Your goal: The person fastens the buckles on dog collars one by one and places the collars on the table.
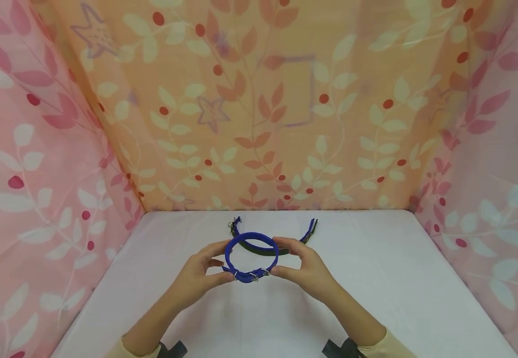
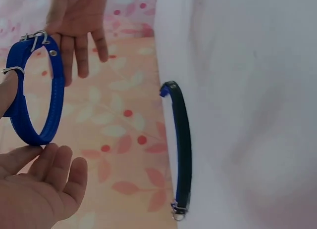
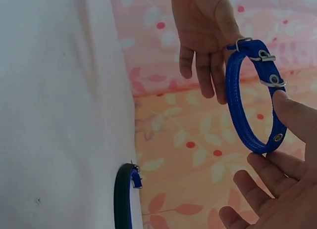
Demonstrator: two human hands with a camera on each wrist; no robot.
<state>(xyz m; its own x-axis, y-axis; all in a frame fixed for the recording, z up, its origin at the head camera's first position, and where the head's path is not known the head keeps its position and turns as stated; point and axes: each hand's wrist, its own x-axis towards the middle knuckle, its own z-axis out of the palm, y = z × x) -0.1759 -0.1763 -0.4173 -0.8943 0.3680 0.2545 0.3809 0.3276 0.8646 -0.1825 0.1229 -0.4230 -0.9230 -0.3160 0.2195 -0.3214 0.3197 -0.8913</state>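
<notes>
A blue collar [image 1: 244, 277], buckled into a round loop, is held up above the table between both hands. My left hand [image 1: 196, 276] pinches its left side, thumb low near the buckle end and fingertips at the upper rim. On the other side my right hand [image 1: 308, 271] pinches it the same way, thumb beside the metal buckle [image 3: 267, 57]. Metal rings and eyelets show along the band in the wrist views. Behind the loop, a second collar [image 2: 184, 140], dark outside and blue inside, lies unbuckled in a curve on the table, partly hidden in the head view.
The table [image 1: 375, 298] has a white cover. Patterned cloth walls stand around it: an orange one [image 1: 259, 149] at the back, a pink one [image 1: 39, 199] on the left and another pink one [image 1: 487, 199] on the right.
</notes>
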